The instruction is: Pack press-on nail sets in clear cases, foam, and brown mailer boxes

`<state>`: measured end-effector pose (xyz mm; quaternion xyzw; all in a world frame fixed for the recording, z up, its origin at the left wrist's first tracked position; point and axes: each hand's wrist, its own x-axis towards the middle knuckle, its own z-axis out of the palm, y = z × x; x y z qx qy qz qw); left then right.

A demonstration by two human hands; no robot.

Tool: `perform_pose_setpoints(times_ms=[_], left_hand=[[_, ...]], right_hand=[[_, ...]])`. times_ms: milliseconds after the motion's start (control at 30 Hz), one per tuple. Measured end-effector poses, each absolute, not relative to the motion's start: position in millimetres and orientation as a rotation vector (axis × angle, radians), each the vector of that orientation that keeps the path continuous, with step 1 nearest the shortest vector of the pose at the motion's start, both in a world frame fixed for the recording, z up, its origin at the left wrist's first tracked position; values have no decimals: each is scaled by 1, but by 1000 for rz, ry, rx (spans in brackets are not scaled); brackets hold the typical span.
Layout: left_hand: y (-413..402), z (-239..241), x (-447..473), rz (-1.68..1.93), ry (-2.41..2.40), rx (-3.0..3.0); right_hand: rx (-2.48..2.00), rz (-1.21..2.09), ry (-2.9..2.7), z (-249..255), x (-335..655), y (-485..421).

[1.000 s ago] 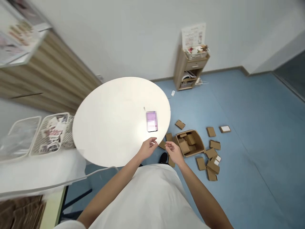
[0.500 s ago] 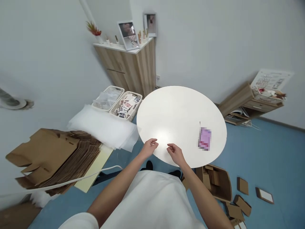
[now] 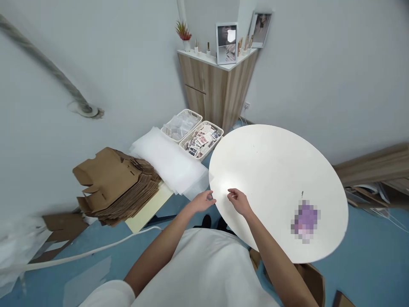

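My left hand (image 3: 203,201) hovers by the near left edge of the round white table (image 3: 275,166). Its fingers are loosely curved, with a gap between thumb and fingertips and nothing in them. Facing it, my right hand (image 3: 239,201) is over the tabletop, fingers half bent and apart, also holding nothing. Farther right on the table lies a purple and pink item (image 3: 306,219), blurred into blocks so its kind cannot be told. A small dark mark or thin piece (image 3: 302,194) shows just above it.
Left of the table are white foam sheets (image 3: 169,160), stacked flattened cardboard boxes (image 3: 108,179), a basket of clear bags (image 3: 182,125) and a basket of printed cards (image 3: 203,140). A wooden cabinet (image 3: 211,83) stands behind. A white cable (image 3: 96,251) crosses at lower left; a cardboard box (image 3: 311,277) is at lower right.
The view has turned left, so the table, baskets and cardboard appear farther right. My hands stay in front of me, still empty; the left one now sits beside the table's edge.
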<state>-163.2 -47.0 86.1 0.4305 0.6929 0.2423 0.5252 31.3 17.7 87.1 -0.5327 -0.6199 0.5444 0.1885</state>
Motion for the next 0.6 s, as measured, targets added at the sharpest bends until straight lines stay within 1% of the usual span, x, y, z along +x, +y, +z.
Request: perform_pose_setpoints(times_ms=[67,200,367,433,600], left_hand=[[-38,92,-171,565,1709,1059],[-17,101,-182,648,1806,1067],[4,97,-190,748,1952,1129],[14,93,-199,766,1993,1184],[62,88,-243,793,2053,1318]], right_hand=[[-1470,1546,-1779,86,26,34],[-1401,1574,-1831,82,8,63],[-1307,1580,-1937,74,-19,91],[-1289,1508,-2012,71,-33,104],[-1298,1183,-2200,64,-79,147]])
